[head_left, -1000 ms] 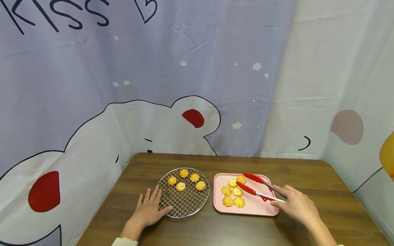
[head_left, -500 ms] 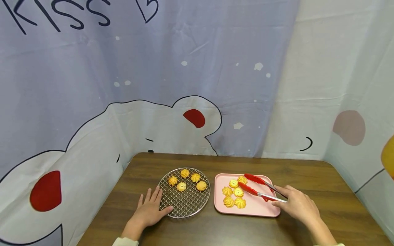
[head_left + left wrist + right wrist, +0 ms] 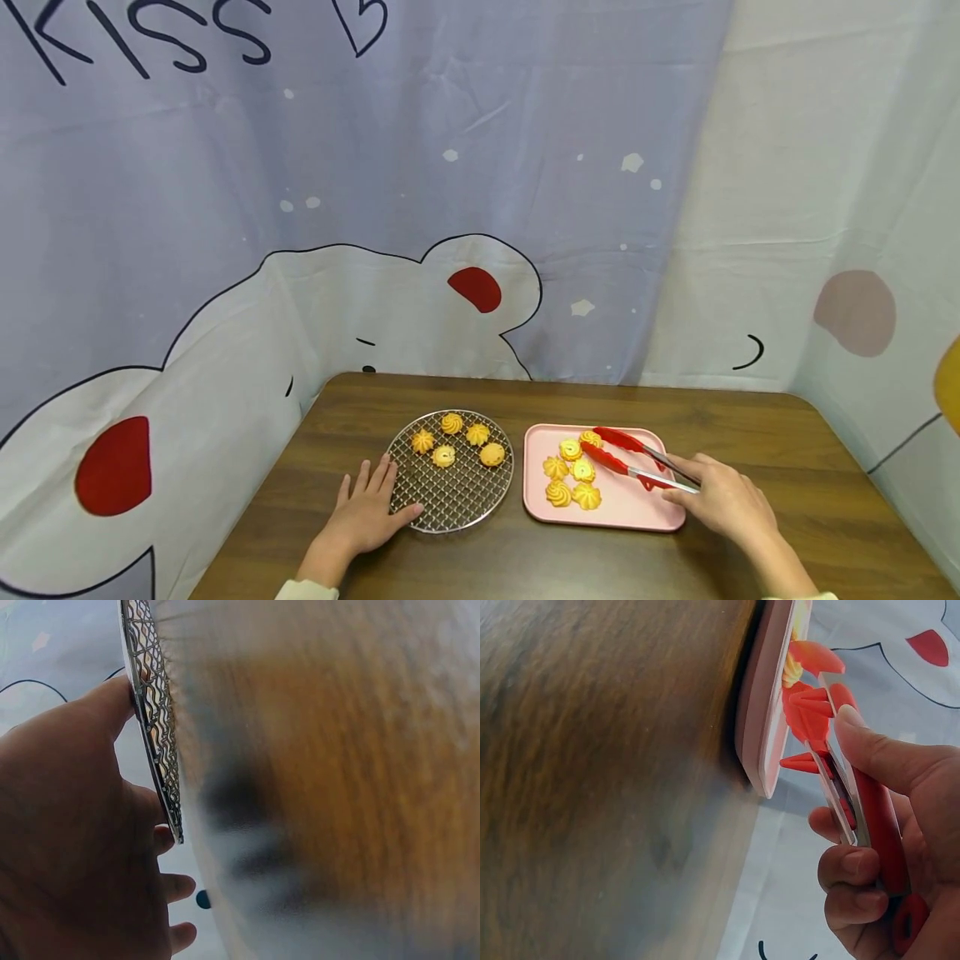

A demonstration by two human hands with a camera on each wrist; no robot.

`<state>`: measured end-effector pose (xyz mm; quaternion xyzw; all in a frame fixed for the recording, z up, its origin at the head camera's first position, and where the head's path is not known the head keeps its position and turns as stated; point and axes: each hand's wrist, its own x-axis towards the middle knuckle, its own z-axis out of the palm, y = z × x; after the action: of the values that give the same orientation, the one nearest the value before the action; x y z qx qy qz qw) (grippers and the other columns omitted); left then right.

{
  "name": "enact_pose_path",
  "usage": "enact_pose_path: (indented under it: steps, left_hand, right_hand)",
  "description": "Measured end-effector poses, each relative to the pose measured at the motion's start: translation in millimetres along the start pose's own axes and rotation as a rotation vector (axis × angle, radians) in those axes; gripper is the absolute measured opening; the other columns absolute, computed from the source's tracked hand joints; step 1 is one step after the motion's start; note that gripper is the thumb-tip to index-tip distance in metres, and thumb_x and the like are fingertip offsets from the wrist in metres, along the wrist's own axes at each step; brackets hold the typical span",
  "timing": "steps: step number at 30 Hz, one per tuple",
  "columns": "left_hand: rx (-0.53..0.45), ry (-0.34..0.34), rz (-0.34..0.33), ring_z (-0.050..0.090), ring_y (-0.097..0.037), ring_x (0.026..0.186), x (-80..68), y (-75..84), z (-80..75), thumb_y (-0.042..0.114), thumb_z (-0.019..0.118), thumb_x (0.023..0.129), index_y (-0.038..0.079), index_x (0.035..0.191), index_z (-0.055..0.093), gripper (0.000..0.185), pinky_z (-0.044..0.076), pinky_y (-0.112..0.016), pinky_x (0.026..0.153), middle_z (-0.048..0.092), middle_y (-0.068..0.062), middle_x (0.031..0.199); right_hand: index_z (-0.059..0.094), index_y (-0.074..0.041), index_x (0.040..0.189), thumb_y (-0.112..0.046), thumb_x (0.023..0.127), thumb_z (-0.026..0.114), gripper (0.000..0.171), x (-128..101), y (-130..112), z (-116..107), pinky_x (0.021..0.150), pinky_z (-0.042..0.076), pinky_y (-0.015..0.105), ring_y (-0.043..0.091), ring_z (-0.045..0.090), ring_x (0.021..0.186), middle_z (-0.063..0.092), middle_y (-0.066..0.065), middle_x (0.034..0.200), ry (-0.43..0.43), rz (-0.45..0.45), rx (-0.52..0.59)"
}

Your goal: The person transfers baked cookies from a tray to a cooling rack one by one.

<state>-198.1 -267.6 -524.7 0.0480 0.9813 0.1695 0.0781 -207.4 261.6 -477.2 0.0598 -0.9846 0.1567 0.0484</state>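
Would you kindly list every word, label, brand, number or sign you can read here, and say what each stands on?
"KISS": on the fabric backdrop, cut off at the top.
A heart outline: on the same backdrop, right of the word.
No lettering shows on the pink tray, red-tipped tongs or round wire rack.

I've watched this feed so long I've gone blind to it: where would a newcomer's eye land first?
Probably on the red-tipped tongs, held in the right hand over the pink tray with its six cookies. Left of it, the round wire rack bears five more, with the left hand spread at its near-left rim. Behind, the cartoon-printed cloth carries "KISS" at upper left.
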Motion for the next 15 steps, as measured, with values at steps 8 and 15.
enact_pose_path:
  steps: [8,15]
  left_hand:
    - [0.008,0.000,0.000,0.006,-0.050,0.152,1.1,0.4,0.9,0.069,0.051,0.095,-0.002,0.158,0.028,0.098,-0.001,-0.070,0.118,0.015,-0.019,0.168]
    - [0.006,-0.002,-0.002,0.007,-0.050,0.152,0.1,0.5,0.2,0.068,0.052,0.095,-0.003,0.158,0.029,0.097,0.000,-0.070,0.117,0.015,-0.020,0.168]
  right_hand:
    - [0.069,-0.029,0.134,-0.056,0.078,0.082,0.064,-4.9,-3.2,-5.3,0.053,0.037,0.035,0.016,0.052,0.065,0.051,-0.013,0.080,0.050,-0.013,-0.002]
    - [0.069,-0.029,0.134,-0.054,0.078,0.083,0.063,-8.3,-9.9,-9.6,0.053,0.037,0.035,0.015,0.051,0.066,0.051,-0.014,0.080,0.067,-0.023,-0.005]
